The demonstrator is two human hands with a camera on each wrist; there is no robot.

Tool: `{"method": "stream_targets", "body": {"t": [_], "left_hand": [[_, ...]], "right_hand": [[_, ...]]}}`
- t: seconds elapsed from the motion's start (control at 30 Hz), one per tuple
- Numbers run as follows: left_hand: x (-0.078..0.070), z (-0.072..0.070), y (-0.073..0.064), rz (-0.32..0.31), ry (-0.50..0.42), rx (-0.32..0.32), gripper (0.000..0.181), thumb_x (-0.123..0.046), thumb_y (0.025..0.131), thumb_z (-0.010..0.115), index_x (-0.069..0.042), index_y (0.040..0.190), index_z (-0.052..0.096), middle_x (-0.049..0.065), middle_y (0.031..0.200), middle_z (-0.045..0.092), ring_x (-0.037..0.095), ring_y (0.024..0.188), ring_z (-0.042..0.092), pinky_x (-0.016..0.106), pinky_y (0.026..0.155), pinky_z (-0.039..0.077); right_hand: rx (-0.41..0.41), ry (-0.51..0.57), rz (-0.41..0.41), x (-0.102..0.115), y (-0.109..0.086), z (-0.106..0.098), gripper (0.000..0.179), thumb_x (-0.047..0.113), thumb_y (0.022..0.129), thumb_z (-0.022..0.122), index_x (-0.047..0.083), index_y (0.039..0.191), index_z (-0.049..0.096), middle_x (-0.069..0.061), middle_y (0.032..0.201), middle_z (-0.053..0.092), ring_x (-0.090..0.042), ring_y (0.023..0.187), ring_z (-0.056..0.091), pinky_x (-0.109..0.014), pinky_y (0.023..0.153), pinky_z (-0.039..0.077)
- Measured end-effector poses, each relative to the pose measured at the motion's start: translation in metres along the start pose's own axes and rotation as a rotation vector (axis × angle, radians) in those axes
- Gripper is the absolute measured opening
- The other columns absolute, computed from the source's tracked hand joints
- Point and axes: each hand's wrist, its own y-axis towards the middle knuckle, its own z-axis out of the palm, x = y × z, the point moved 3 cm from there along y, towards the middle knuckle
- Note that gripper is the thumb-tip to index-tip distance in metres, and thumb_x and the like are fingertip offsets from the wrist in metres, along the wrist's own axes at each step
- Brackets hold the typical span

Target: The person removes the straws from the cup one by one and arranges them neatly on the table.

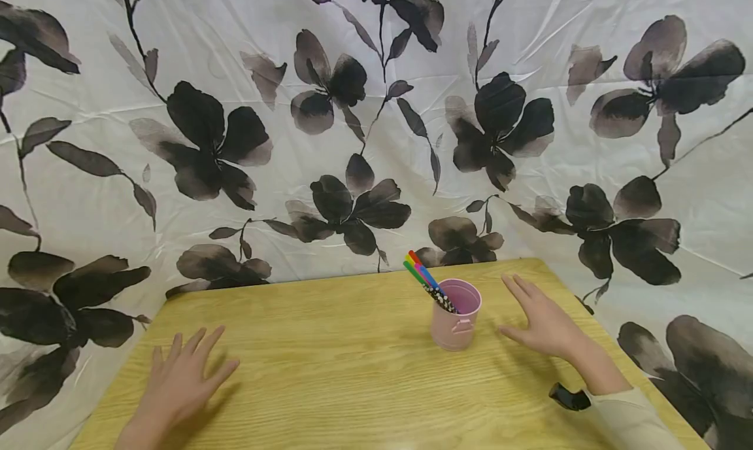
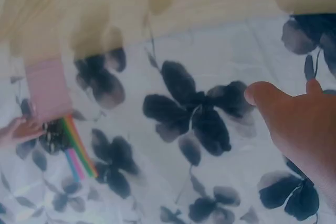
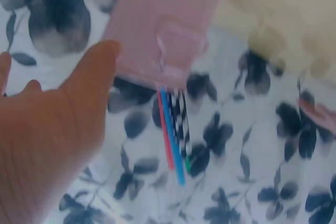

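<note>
A small pink bucket (image 1: pixel 451 329) with a little handle on its side stands upright on the table. Several thin pens (image 1: pixel 432 283) lean to the left in it, with green, yellow, red, pink and blue upper parts and black-and-white patterned barrels. Just right of the bucket my right hand (image 1: pixel 544 319) is spread, fingers pointing towards the far edge and holding nothing. In the right wrist view its thumb (image 3: pixel 97 69) overlaps the bucket (image 3: pixel 152 30). Far to the left, my left hand (image 1: pixel 179 384) hovers over the table with its fingers apart, nothing in it.
The light wood-grain table (image 1: pixel 306 365) spans the lower middle, its far edge close to a hanging white cloth (image 1: pixel 282 169) with dark flowers. A black band (image 1: pixel 569 396) sits at my right wrist, beside the pale sleeve (image 1: pixel 632 417).
</note>
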Motion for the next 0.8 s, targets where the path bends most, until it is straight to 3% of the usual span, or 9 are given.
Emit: {"method": "stream_targets", "body": {"t": [0.2,0.37,0.6,0.8], "left_hand": [[-0.021,-0.019,0.012,0.062,-0.028,-0.048,0.071,-0.065,0.080,0.040,-0.016,0.131,0.042,0.019,0.124,0.043,0.046,0.111,0.035,0.064,0.086,0.020],[-0.046,-0.031,0.016,0.122,-0.065,-0.069,0.064,-0.064,0.080,0.042,-0.017,0.122,0.051,0.011,0.118,0.050,0.036,0.103,0.048,0.056,0.077,0.038],[-0.084,-0.036,0.020,0.169,-0.173,-0.069,0.050,-0.060,0.081,0.044,-0.025,0.114,0.057,0.000,0.112,0.055,0.026,0.095,0.055,0.049,0.073,0.044],[-0.109,-0.036,0.029,0.172,-0.241,-0.038,0.044,-0.061,0.082,0.042,-0.034,0.113,0.055,-0.008,0.112,0.055,0.019,0.099,0.054,0.045,0.076,0.044]], "right_hand": [[-0.018,0.174,-0.036,0.020,0.013,-0.014,0.088,0.053,0.072,0.064,0.027,0.141,0.016,-0.008,0.142,0.023,-0.029,0.127,0.023,-0.051,0.097,0.025],[-0.037,0.255,-0.054,0.026,0.023,-0.007,0.090,0.050,0.068,0.069,0.026,0.140,0.020,-0.007,0.141,0.026,-0.029,0.126,0.023,-0.054,0.096,0.024],[-0.067,0.457,-0.057,0.024,0.032,0.018,0.092,0.044,0.066,0.074,0.020,0.139,0.024,-0.007,0.140,0.027,-0.030,0.125,0.026,-0.053,0.095,0.027],[-0.106,0.689,-0.060,0.034,0.036,0.024,0.069,0.019,0.081,0.064,0.009,0.138,0.026,-0.015,0.138,0.029,-0.037,0.122,0.030,-0.054,0.094,0.029]]}}
